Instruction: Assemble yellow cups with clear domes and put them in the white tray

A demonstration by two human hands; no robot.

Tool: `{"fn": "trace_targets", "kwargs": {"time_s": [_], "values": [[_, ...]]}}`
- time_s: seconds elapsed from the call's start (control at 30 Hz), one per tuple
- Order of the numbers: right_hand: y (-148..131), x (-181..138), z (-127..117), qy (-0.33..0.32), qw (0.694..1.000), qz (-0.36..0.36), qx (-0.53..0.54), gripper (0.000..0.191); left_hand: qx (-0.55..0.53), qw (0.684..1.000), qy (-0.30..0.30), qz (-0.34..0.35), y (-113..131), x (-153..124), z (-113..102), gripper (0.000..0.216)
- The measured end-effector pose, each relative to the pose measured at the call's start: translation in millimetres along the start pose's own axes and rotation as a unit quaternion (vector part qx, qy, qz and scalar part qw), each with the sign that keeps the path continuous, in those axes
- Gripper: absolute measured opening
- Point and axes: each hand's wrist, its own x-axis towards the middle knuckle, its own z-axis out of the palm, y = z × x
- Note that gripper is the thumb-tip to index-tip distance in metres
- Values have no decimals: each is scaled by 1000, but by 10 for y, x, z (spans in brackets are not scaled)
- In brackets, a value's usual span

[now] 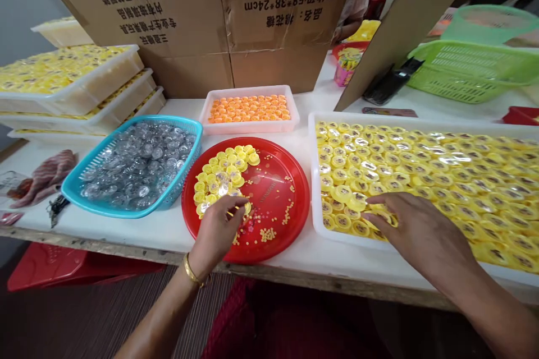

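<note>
My left hand point(219, 228), with a gold bangle at the wrist, rests on the near part of a round red tray point(278, 179); its fingers are curled around a small yellow cap from the pile of yellow caps point(221, 176) on that tray. Tiny yellow beads point(268, 233) lie scattered on the tray. My right hand point(415, 227) lies flat, fingers spread, on the near left corner of a large white tray point(314, 168) filled with several rows of yellow capped pieces point(442, 168).
A blue basket point(76, 190) of clear plastic lids stands left of the red tray. Behind are a white tray of orange pieces point(250, 107), stacked white trays of yellow pieces point(71, 81), cardboard boxes point(189, 17), green baskets point(475, 67) and a striped cloth point(44, 176).
</note>
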Motion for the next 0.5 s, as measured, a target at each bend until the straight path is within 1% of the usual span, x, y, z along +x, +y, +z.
{"fn": "trace_targets", "kwargs": {"time_s": [0.03,0.07,0.1,0.13,0.17,0.2,0.23,0.27,0.33,0.4,0.5], "values": [[-140,-4,-25,36,998,-12,40,16,67,997,31,20,-55,50,-70,21],[-306,-8,-33,55,994,-30,95,21,133,989,50,36,-103,96,-129,22],[-490,-12,-17,70,984,-52,155,23,191,979,52,50,-142,138,-172,22],[-684,-15,25,52,973,-83,210,20,237,968,42,64,-170,173,-196,22],[-879,-14,92,17,962,-109,250,15,273,958,28,79,-189,203,-201,22],[-1068,-8,180,-30,953,-136,269,11,300,949,12,93,-201,228,-189,22],[-1243,3,282,-74,947,-155,273,15,323,940,0,105,-207,248,-164,20],[-1399,21,389,-108,945,-160,264,21,344,932,-6,114,-210,265,-132,19],[-1640,75,582,-155,951,-148,223,31,375,919,-9,124,-216,294,-70,18],[-1793,138,715,-173,957,-143,181,34,391,911,-10,130,-227,319,-35,19],[-1902,217,809,-178,961,-148,153,29,387,912,-10,133,-245,346,-40,24]]}}
